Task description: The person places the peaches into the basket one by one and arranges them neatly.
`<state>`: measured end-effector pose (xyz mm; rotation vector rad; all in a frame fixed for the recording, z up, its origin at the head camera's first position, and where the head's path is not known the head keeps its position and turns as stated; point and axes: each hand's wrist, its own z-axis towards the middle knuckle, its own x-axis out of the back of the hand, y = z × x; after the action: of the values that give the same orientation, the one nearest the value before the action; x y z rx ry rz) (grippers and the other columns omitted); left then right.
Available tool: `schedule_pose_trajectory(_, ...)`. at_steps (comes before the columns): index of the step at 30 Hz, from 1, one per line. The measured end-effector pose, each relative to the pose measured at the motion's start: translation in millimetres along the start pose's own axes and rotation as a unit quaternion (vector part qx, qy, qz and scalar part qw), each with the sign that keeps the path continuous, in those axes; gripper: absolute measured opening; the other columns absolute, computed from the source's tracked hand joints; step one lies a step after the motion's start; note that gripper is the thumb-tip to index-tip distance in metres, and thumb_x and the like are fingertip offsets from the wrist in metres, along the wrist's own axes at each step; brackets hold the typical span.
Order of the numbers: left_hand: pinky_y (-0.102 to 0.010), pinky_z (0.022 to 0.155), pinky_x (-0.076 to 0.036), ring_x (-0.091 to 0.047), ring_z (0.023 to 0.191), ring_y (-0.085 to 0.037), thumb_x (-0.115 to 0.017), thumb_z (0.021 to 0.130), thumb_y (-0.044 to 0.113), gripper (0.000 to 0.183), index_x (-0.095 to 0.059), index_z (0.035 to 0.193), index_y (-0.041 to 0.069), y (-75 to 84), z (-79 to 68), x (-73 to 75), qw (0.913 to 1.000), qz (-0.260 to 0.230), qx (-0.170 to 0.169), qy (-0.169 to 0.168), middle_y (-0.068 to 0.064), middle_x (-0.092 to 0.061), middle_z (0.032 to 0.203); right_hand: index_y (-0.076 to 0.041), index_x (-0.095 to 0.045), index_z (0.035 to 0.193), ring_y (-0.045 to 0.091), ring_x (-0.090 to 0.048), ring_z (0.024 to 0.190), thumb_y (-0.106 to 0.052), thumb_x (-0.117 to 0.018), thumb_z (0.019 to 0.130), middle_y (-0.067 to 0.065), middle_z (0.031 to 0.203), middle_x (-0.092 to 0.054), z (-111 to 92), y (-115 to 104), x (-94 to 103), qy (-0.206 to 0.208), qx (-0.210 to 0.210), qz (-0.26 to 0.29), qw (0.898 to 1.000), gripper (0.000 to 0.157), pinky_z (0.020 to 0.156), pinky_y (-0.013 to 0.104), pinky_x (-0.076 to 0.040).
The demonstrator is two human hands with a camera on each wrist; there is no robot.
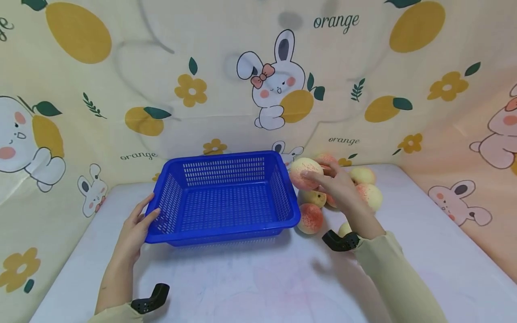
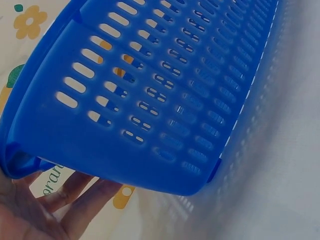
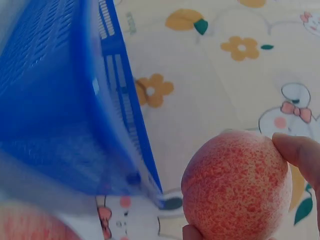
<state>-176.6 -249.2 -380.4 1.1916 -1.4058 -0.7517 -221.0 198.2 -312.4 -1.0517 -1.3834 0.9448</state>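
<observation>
A blue plastic basket (image 1: 226, 233) with slotted walls stands on the white table, and nothing lies inside it. At its left end my left hand (image 1: 135, 231) grips the rim, thumb on the near side. In the left wrist view, fingers (image 2: 95, 200) reach under the basket's wall (image 2: 100, 155). Just beyond the right rim, my right hand (image 1: 337, 184) holds a pale, red-speckled peach (image 1: 306, 174) above other fruit. The right wrist view shows the held peach (image 3: 237, 187) between thumb and fingers, apart from the basket (image 3: 45, 120).
Several more peaches lie right of the basket, including a red one (image 1: 310, 219) by its corner and a pale one (image 1: 370, 196) behind the right wrist. A printed cloth (image 1: 218, 27) hangs behind the table (image 1: 226, 282).
</observation>
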Motion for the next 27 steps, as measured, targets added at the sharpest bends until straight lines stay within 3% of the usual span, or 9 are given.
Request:
schedule_pose_trajectory(12,-0.057,0.109,-0.029,-0.027,0.138,-0.048,-0.045,0.099,0.045,0.065,-0.013,0.154,0.034,1.1,-1.0,-2.4,0.9998,-0.017,0.009,-0.002,-0.023,-0.006,0.159,-0.011,-0.026,0.150,0.031,-0.051,0.124,-0.045,-0.073,0.082,0.013,0.145,-0.041,26,-26,-34.0,-0.049,-0.075,0.042,0.995,0.089,0.103,0.047,-0.044)
schedule_pose_trajectory(20,-0.058,0.109,-0.029,-0.028,0.137,-0.047,-0.045,0.099,0.045,0.065,-0.013,0.154,0.035,2.7,1.0,-2.3,0.9999,-0.015,0.007,-0.003,-0.023,-0.008,0.159,-0.006,-0.030,0.146,0.031,-0.050,0.124,-0.032,-0.069,0.088,0.015,0.139,-0.045,46,-39,-54.8,-0.088,-0.096,0.088,0.988,0.075,0.104,0.045,-0.044)
schedule_pose_trajectory(27,-0.058,0.108,-0.030,-0.025,0.139,-0.048,-0.045,0.099,0.045,0.064,-0.012,0.154,0.036,0.2,0.1,-0.9,0.9998,-0.013,0.012,-0.003,-0.021,-0.004,0.160,-0.002,-0.036,0.143,0.032,-0.049,0.121,-0.024,-0.070,0.087,0.015,0.137,-0.045,64,-39,-79.3,-0.079,-0.104,0.111,0.985,0.069,0.100,0.046,-0.047)
